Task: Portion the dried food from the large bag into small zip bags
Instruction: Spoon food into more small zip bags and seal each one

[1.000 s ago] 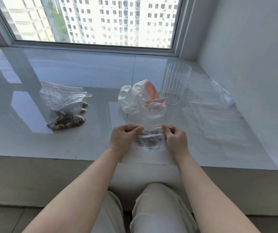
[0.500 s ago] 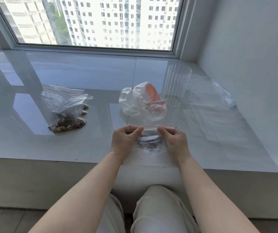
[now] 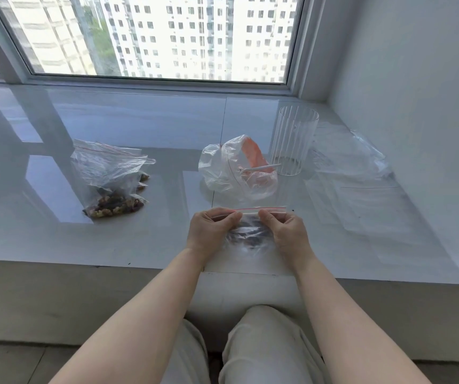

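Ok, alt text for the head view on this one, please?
Both hands, left and right, pinch the red-striped top of a small zip bag holding dark dried food, on a glossy sill. Behind lie filled bags, a crumpled bag and a ribbed glass.

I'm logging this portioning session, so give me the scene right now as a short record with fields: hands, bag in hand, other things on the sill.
left hand: left hand pinches the zip strip of the small zip bag
right hand: right hand pinches the same strip, close beside the left
bag contents: dark dried food inside
far left: filled zip bags in a pile
behind the hands: large bag, open, with a scoop handle sticking out
right of it: ribbed clear cup, upright
far right: flat empty bags
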